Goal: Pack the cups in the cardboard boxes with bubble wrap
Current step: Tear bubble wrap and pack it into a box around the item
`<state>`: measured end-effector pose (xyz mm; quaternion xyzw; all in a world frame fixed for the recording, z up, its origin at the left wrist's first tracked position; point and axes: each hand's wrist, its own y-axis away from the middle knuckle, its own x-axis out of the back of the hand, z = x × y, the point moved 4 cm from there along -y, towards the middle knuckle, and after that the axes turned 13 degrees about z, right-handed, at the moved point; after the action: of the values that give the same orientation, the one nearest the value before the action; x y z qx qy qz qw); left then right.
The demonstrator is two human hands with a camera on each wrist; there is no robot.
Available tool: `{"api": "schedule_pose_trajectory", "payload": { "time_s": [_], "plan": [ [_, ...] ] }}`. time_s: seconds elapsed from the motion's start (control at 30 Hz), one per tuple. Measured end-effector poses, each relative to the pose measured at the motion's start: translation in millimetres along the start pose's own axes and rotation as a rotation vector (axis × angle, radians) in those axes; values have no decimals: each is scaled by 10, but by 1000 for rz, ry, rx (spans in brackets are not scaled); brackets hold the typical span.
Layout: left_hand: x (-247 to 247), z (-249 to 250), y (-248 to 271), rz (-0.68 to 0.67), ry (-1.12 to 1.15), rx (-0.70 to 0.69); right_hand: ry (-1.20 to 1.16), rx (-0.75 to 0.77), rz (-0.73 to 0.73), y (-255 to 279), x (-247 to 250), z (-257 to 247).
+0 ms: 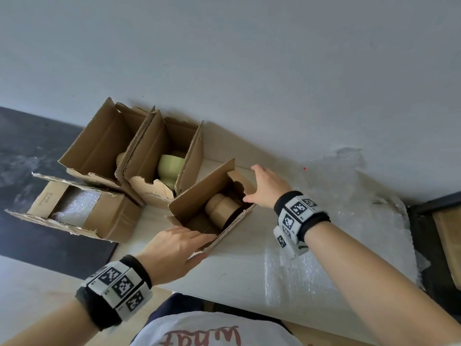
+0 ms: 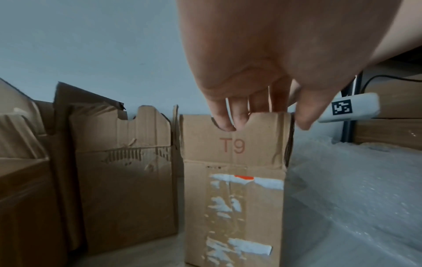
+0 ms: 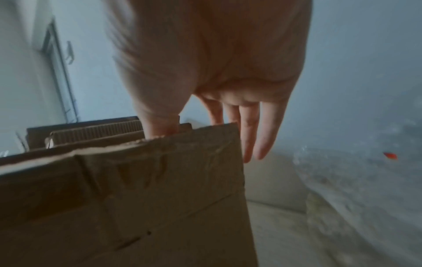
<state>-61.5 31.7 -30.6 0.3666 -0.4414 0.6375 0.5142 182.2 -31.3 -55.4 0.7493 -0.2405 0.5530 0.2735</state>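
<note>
Pale table point(image 1: 239, 275) against a grey wall, a bubble wrap sheet point(image 1: 336, 245) spread over its right half. Four open cardboard boxes stand in a cluster. Nearest box point(image 1: 199, 203) holds a tan cup point(image 1: 220, 208) lying on its side, long axis roughly level, rim end toward the right wall of the box, no wrap visible round it. Left hand point(image 1: 172, 248) grips the near flap: fingers hooked inside, thumb outside. Right hand point(image 1: 267, 187) has its thumb tucked inside the far flap, fingers straight and spread outside it. Likely step: steadying or shifting this box. Best done holding both flaps low, near the fold, since the torn edges look weak. Middle box holds a green cup point(image 1: 169, 166); left box point(image 1: 82, 211) already holds bubble wrap.
</note>
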Motion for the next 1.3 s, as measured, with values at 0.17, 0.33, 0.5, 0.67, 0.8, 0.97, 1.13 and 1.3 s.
{"api": "schedule_pose_trajectory", "payload": {
  "time_s": [0.17,0.33,0.5,0.67,0.8,0.97,1.13,1.3],
  "plan": [
    [-82,105,-83,59,-26,65,-205,-101,109,6,19,202],
    [-112,152,49,29,-60,70,-440,-227,98,224,34,455],
    [-77,78,184,-7,-91,81,-671,-362,-58,699,-71,676],
    [-145,-54,277,-68,175,406,-772,-371,-113,1052,-175,800],
    [-294,-25,246,-41,167,532,-816,-356,-71,1238,-185,952],
    [-557,-38,350,-293,71,541,-970,-361,-12,1477,-206,1118],
    [-751,-89,289,-223,46,498,-989,-367,-26,1640,-271,1095],
    [-753,-216,69,-117,84,484,-917,-339,25,1676,-308,1108]
  ]
}}
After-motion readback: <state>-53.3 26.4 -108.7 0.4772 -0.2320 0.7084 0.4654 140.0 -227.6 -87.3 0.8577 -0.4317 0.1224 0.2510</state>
